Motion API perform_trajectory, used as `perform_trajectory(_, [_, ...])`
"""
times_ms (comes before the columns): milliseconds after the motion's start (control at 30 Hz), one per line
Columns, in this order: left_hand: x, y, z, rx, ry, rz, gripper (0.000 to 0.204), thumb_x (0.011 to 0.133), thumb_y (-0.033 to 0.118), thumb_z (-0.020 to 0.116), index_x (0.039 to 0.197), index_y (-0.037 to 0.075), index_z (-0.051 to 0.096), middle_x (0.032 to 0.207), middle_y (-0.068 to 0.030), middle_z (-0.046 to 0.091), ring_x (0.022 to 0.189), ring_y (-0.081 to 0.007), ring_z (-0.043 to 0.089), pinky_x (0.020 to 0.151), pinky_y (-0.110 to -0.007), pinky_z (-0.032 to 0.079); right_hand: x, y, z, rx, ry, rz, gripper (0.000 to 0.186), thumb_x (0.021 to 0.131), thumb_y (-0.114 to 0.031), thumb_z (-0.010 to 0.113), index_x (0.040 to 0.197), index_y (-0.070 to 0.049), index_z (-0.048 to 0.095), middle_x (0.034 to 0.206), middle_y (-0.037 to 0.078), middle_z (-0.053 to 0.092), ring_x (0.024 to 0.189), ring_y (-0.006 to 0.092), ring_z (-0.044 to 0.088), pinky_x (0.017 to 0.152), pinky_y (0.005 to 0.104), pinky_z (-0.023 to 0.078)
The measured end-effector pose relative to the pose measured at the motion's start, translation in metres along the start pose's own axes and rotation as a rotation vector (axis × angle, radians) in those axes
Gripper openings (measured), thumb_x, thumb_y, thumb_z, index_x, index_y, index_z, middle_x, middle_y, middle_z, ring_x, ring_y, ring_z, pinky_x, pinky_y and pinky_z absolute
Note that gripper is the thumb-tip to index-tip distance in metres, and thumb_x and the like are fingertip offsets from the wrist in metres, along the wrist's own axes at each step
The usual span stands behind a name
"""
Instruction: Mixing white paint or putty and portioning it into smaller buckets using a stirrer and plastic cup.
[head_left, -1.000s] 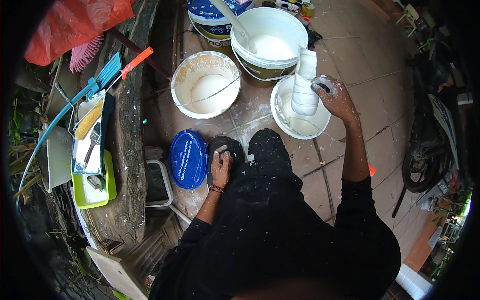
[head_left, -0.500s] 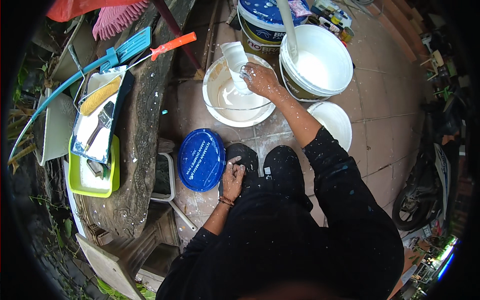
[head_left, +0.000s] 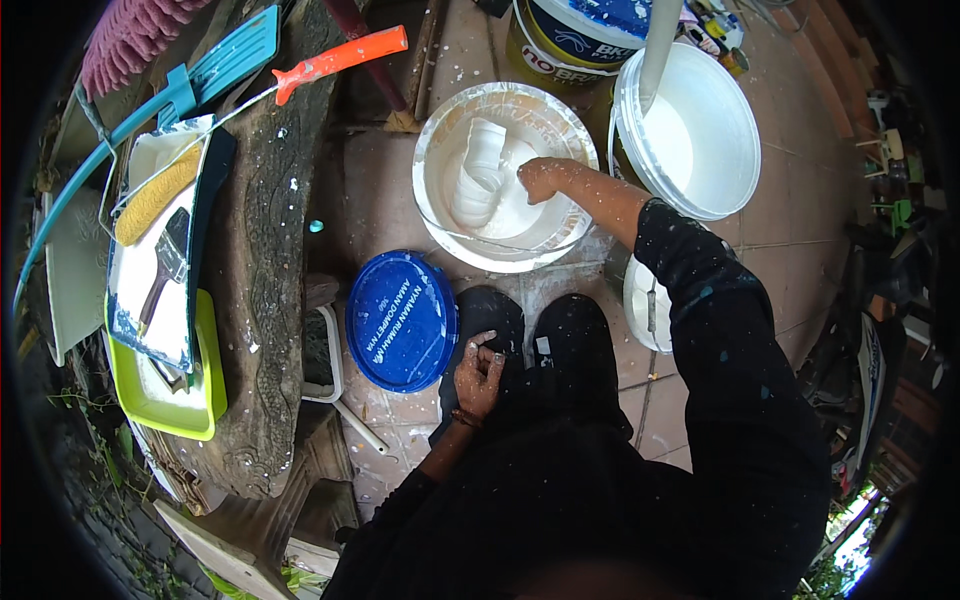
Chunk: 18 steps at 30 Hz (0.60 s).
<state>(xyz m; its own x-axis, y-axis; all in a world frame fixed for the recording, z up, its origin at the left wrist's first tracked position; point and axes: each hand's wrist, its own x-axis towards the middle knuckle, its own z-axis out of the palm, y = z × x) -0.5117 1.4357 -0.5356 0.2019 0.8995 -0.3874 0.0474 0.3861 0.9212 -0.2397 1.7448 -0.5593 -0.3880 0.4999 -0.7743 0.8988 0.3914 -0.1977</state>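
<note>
My right hand (head_left: 543, 180) reaches into a white bucket (head_left: 437, 225) with whitish paint in it. Its fingers are closed at the side of a white scoop (head_left: 480, 175) that looks cut from a plastic container. The scoop tilts down into the paint; exactly where my fingers meet it blends white on white. My left hand (head_left: 478, 382) rests on my left knee, holding nothing, its fingers loosely bent and apart. Beside that knee a round blue lid (head_left: 403, 322) lies on the tiles.
A large white paint pail (head_left: 738, 130) with a pale stick (head_left: 655, 50) stands at the right, a blue-topped pail (head_left: 590, 70) behind. Near my right arm is a smaller white tub (head_left: 637, 300). On the wooden bench (head_left: 265, 300) lie a paint tray (head_left: 130, 290), yellow roller (head_left: 160, 197) and brush (head_left: 172, 250).
My right hand and the scoop have gone from the bucket's far rim down into it. The view has shifted, bringing the bucket closer. My left hand stays on the knee.
</note>
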Motion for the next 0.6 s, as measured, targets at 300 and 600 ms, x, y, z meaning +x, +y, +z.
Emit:
perform_trajectory(300, [0.007, 0.012, -0.003, 0.015, 0.024, -0.037, 0.035, 0.094, 0.008, 0.063, 0.127, -0.001, 0.054, 0.069, 0.0018, 0.053, 0.063, -0.0060, 0.049, 0.062, -0.023, 0.042, 0.049, -0.010, 0.057, -0.223, -0.106, -0.262, 0.024, 0.073, -0.006, 0.059, 0.087, 0.007, 0.074, 0.095, 0.025, 0.071, 0.088, 0.0360, 0.070, 0.079, 0.0435, 0.055])
perform_trajectory(600, [0.012, 0.002, -0.002, -0.065, -0.042, -0.042, 0.029, 0.103, 0.017, 0.051, 0.128, 0.003, 0.053, 0.076, 0.0046, 0.048, 0.067, -0.0039, 0.042, 0.061, -0.020, 0.036, -0.105, -0.002, -0.017, 0.376, 0.423, 0.030, 0.033, 0.080, -0.014, 0.071, 0.109, 0.003, 0.066, 0.105, 0.022, 0.069, 0.100, 0.0370, 0.066, 0.092, 0.0429, 0.050])
